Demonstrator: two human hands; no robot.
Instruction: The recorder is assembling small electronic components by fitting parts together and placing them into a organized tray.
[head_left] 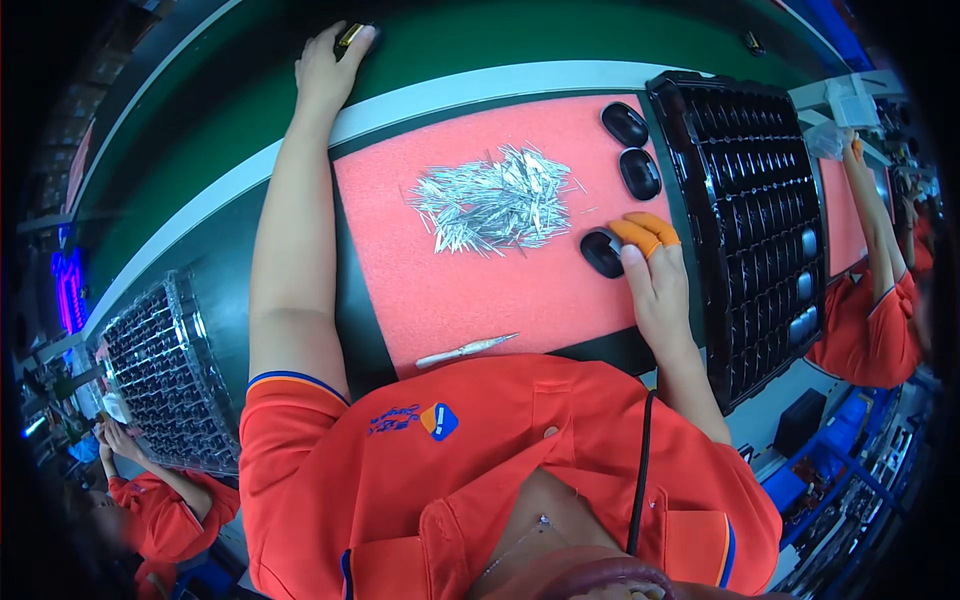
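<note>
My left hand reaches out over the green belt, its fingers closed around a small black piece with a gold-coloured part. Two fingers of my right hand wear orange finger cots. Thumb and fingers of that hand grip the edge of a glossy black oval case on the pink foam mat. Above it on the mat lie two similar cases, an upper case and a lower case. A loose pile of thin silvery strips covers the mat's middle.
A pen-like tool with a pointed tip lies at the mat's near edge. On the right stands a black compartment tray with a few shiny pieces. Another tray is at far left. A small dark item sits on the belt. Co-workers are on both sides.
</note>
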